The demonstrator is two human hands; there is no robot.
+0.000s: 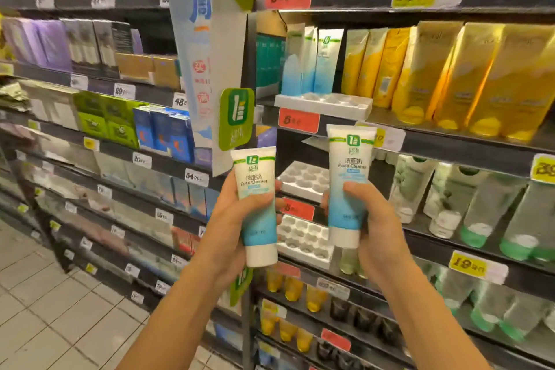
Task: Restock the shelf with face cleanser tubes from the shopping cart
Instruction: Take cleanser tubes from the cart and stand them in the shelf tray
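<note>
My left hand (231, 219) grips a white-and-blue face cleanser tube (259, 207), cap down, in front of the shelving. My right hand (372, 225) grips a second, matching tube (350, 186), also cap down and held a little higher. Behind them are white holed trays: one (322, 103) on the upper shelf with several matching tubes (312, 60) standing at its back, one (303, 180) on the shelf below, and another (303, 242) lower still. The shopping cart is out of sight.
Yellow tubes (450, 75) fill the upper shelf to the right, and green-capped tubes (480, 213) the shelf below. A hanging green-and-white brand sign (235, 119) juts out at the shelf divider. Boxed goods (120, 123) line the left shelves. Tiled floor (45, 294) lies at lower left.
</note>
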